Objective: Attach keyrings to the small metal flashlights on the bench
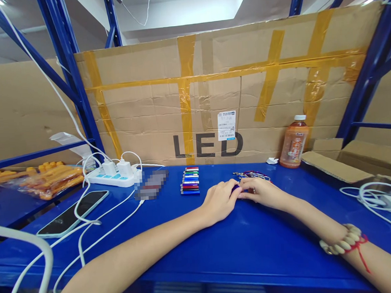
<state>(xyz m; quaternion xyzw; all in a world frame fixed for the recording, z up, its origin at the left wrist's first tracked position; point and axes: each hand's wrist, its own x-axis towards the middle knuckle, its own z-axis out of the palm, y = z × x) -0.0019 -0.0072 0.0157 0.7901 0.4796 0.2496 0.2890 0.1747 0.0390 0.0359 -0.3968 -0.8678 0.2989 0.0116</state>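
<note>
Grip: left hand [220, 201] and right hand [262, 192] meet fingertip to fingertip over a small purple piece [235, 188]. It is mostly hidden, so can't tell which hand clamps it.
Piece: low over the blue table [254, 244], just in front of the clip pile [252, 175].
Left of hands: row of coloured tubes [190, 181].
Back right: drink bottle [293, 142].

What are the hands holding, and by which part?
A small purple item is pinched between fingertips of the left hand and right hand. Mostly hidden; gripped part cannot be told.

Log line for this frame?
left hand and right hand: fingertips together on small purple item | clip pile: behind | coloured tubes: left of hands
</note>
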